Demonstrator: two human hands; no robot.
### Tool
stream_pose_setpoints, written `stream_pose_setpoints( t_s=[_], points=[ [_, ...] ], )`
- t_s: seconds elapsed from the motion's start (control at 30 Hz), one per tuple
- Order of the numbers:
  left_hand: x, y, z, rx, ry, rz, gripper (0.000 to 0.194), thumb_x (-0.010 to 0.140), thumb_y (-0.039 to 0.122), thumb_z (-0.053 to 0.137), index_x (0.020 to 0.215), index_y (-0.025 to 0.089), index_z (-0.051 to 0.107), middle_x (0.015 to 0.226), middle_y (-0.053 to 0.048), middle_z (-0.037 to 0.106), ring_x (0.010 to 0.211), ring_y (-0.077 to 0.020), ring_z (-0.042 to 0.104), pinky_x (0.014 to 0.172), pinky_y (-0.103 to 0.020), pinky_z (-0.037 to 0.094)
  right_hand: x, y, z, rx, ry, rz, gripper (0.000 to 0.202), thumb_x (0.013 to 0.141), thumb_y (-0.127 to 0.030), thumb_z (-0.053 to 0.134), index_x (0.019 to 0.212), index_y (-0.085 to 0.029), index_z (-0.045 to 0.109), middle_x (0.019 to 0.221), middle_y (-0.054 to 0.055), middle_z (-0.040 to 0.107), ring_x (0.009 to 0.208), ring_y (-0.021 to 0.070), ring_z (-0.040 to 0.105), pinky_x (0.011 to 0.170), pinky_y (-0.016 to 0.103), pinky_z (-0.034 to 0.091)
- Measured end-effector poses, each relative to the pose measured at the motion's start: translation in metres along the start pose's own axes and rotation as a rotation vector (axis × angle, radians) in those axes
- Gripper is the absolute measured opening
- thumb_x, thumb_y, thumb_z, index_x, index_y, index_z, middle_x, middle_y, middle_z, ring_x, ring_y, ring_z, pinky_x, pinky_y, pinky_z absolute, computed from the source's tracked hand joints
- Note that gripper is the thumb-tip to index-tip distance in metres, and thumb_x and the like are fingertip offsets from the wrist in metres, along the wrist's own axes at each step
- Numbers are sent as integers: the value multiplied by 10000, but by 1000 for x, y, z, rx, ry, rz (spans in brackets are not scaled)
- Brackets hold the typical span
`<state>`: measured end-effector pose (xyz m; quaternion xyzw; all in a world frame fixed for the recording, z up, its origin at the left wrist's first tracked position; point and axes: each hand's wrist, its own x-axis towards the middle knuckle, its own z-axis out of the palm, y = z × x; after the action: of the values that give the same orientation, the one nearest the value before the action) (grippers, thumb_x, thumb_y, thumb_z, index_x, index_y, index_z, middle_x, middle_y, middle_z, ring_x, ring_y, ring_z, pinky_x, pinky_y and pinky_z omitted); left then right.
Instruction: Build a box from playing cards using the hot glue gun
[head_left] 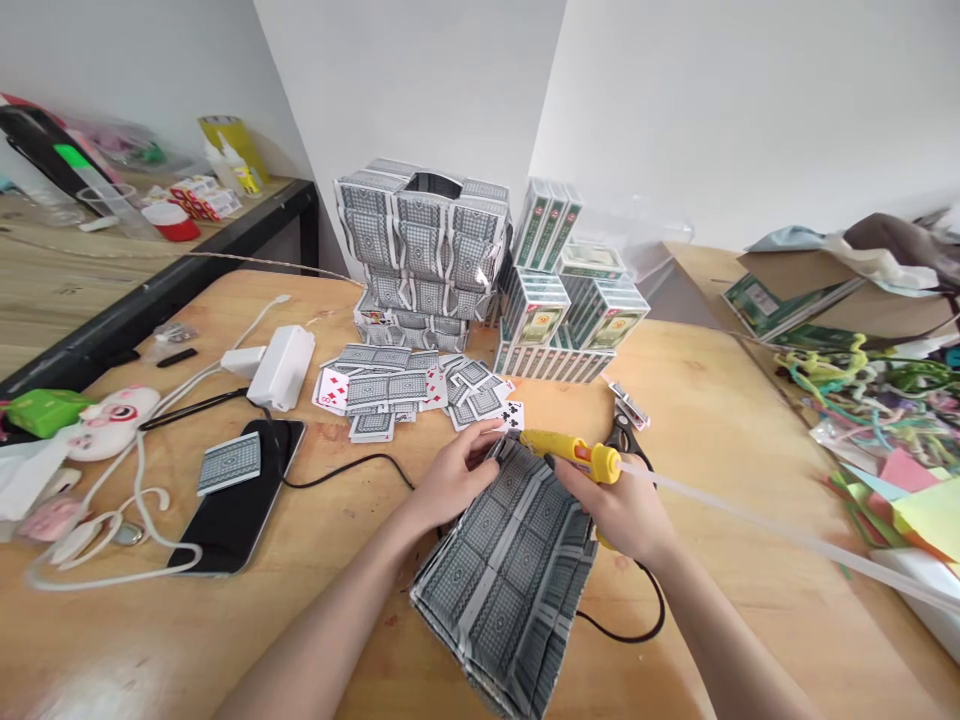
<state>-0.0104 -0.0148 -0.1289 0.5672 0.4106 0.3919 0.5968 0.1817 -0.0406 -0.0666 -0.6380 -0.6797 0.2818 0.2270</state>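
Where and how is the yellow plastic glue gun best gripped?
Probably by its mostly hidden handle, from the right, where the right hand wraps it: the yellow barrel points leftward near the grey patterned card structure, and the translucent stick trails from its rear.

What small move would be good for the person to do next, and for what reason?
Probably a gentle squeeze of the yellow glue gun, to put a little glue on the far edge of the card-covered piece. The right hand already holds the gun with its nozzle at that edge, and the left hand holds the piece there.
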Motion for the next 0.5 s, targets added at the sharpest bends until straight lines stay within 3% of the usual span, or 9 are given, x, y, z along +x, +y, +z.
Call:
stream_pose_setpoints(
  t_s=[0.3, 0.5],
  points=[
    [0, -3, 1, 100, 15, 18, 423, 743, 139, 491, 1160, 170, 559, 1205, -53, 587, 1120, -198, 532, 1007, -368, 373, -2, 3, 2, 151, 37, 83, 370, 765, -427, 499, 510, -194, 367, 429, -52, 358, 407, 84, 394, 408, 209, 292],
    [0, -1, -1, 133, 5, 21, 433, 735, 137, 491, 1161, 171, 566, 1200, -41, 591, 1114, -201, 533, 1001, -351, 371, -2, 3, -1, 277, 146, 188, 390, 740, -473, 530, 496, -176, 461, 427, -29, 453, 391, 85, 397, 378, 209, 309]
  ],
)
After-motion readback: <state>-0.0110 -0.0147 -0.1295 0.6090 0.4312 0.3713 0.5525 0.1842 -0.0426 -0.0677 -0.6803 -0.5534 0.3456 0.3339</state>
